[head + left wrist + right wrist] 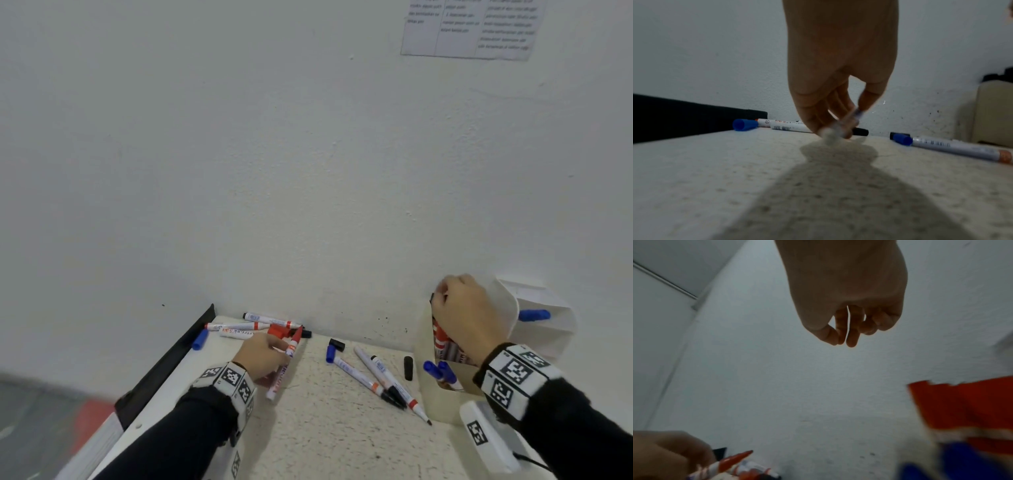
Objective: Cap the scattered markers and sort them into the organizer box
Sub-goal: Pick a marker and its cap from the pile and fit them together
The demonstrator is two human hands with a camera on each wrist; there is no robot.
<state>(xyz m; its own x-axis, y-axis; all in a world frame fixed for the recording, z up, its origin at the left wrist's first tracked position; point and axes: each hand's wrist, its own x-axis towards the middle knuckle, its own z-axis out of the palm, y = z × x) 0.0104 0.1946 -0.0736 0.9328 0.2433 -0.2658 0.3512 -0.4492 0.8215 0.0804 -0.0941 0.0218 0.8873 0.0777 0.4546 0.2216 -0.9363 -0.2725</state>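
White wall — printed sheet; speckled tabletop.

Red marker was uncapped, tilted tip-up, left. Box stood right, capped markers upright inside. Three markers lay crossed between, black cap just beside.

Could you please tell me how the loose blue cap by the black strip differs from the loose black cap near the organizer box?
The blue cap lies at the table's left edge beside the black strip; the black cap lies just left of the organizer box. The blue cap lies slanted; the black cap runs almost straight away from the person. Both lie loose, on no marker.
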